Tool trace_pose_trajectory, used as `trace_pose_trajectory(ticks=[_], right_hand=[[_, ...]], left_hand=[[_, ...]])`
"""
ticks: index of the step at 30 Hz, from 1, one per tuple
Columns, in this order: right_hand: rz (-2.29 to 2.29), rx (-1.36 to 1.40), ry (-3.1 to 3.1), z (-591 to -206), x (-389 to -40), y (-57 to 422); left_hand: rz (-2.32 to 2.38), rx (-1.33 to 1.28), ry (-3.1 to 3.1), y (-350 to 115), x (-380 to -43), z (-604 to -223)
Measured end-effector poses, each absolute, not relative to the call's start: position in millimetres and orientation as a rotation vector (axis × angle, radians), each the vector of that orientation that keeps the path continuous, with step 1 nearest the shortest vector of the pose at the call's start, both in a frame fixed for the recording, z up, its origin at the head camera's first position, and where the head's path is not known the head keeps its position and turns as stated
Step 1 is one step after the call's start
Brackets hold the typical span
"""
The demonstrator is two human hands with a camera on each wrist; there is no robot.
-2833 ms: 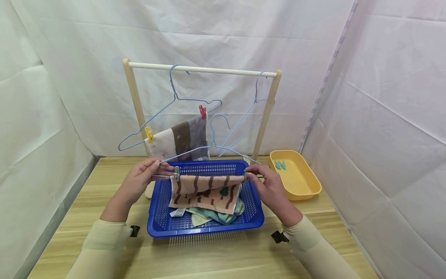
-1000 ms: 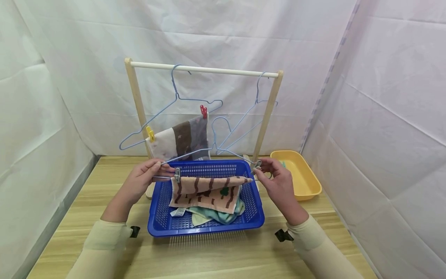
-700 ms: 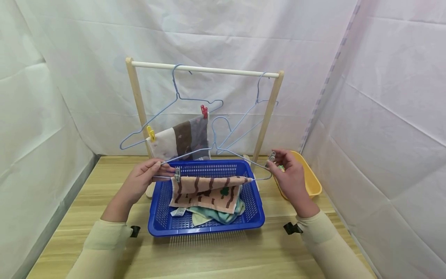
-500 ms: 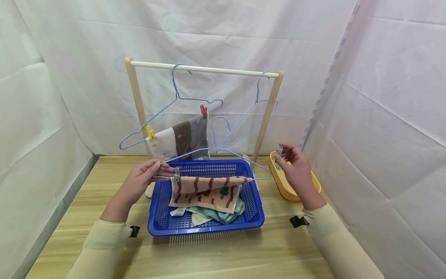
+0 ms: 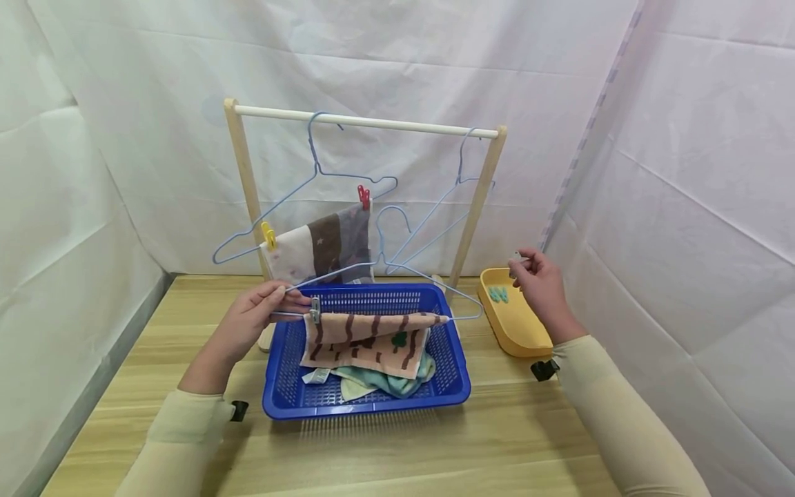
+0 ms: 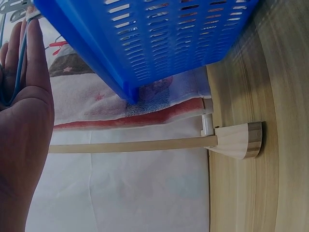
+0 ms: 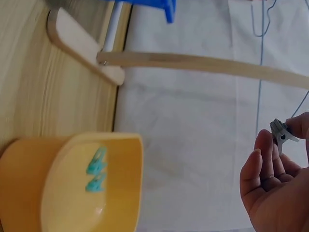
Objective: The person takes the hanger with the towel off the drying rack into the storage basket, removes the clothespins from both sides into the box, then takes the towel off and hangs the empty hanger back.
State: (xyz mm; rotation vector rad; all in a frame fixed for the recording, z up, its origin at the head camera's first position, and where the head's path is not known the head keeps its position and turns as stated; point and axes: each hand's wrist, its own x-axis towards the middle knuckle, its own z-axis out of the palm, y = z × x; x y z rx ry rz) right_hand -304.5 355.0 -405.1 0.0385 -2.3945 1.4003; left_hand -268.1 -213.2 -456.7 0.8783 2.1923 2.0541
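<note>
My left hand [image 5: 254, 310] grips the left end of a blue wire hanger [image 5: 428, 275] above the blue basket. Over the hanger's lower bar lies a pink towel [image 5: 366, 338] with brown wavy stripes and a green tree. A grey clothespin [image 5: 315, 310] fastens the towel's left end beside my left fingers; its right end bears no clothespin. My right hand [image 5: 542, 286], over the yellow tray, pinches another grey clothespin [image 7: 281, 133] between thumb and fingertips, seen best in the right wrist view. Two teal clothespins [image 5: 499, 295] lie in the yellow tray [image 5: 528, 331].
Inside the blue basket [image 5: 366, 412] is a teal and cream cloth [image 5: 397, 384]. Behind it stands a wooden rack [image 5: 366, 122] with two more hangers. A striped towel [image 5: 326, 248] hangs there by a yellow clothespin [image 5: 268, 236] and a red clothespin [image 5: 364, 197].
My right hand has taken the grey clothespin off the towel's right end and carried it right, over the yellow tray. My left hand and the hanger have stayed nearly still.
</note>
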Motion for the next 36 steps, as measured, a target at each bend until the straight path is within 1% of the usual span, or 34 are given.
trace_pose_trajectory(ticks=[7, 21, 28, 36], right_hand=[[1.198, -0.080, -2.513, -417.1, -326.3, 368.9], [0.967, -0.135, -2.839, -432.3, -372.9, 391.6], [0.818, -0.155, -2.920, -436.3, -382.5, 391.8], [0.782, -0.224, -3.009, -444.3, -387.4, 396.5]], left_hand=[[2.065, 0.869, 2.190, -213.2, -268.7, -457.0], [2.069, 0.861, 2.188, -212.5, -267.2, -456.3], [2.062, 0.852, 2.186, -214.2, -265.8, -458.4], [2.069, 0.856, 2.189, -214.5, -264.9, -458.4]])
